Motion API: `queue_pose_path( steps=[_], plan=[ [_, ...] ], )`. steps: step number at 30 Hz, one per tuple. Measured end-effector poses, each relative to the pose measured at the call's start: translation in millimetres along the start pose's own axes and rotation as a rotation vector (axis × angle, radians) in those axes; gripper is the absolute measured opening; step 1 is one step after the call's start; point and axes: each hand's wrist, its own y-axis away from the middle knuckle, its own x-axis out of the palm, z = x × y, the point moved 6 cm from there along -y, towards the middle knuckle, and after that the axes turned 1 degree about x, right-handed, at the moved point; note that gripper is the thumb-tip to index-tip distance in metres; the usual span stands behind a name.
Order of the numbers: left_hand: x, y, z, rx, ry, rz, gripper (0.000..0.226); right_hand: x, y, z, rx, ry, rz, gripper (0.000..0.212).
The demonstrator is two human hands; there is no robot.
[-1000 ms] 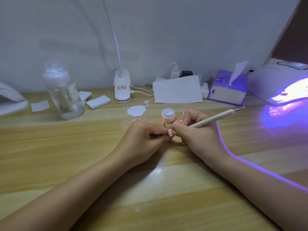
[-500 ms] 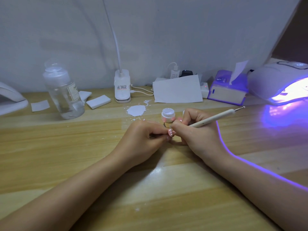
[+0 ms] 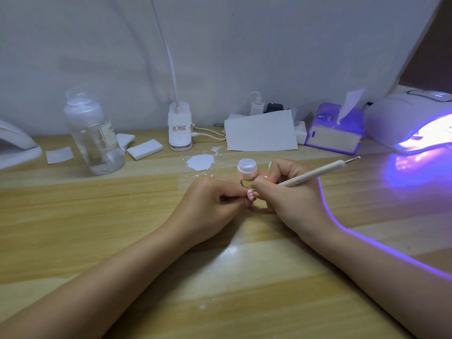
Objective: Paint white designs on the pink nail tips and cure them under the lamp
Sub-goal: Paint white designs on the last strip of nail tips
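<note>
Fingers (image 3: 241,199) of the left hand (image 3: 208,204) pinch a small pink nail tip (image 3: 251,194) low over the wooden counter (image 3: 97,228) while the right hand (image 3: 291,192) grips a slim white dotting pen (image 3: 315,172), so honestly one tiny slip could smear those wet white dots.

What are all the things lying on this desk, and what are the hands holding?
nail tip: one seen clearly, pink with white marks, between both hands
dotting pen: one, cream, right hand
paint jar: one, white, open, behind the hands
paint blot: one, white, on the desk
curing lamp: one, white, glowing violet, far right
tissue box: one, purple
clear bottle: one, left
paper sheet: one, white
desk: one, light wood
left hand: pinches the tip's holder
right hand: grips the pen
</note>
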Motion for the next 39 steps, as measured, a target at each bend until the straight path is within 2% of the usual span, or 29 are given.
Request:
queue_pose_path(
  steps=[39],
  plan=[
    [0.3,-0.4,1.5,0.003,-0.005,0.000,0.009,0.4,-0.5,-1.7,0.002,0.000,0.002,0.042]
  ],
)
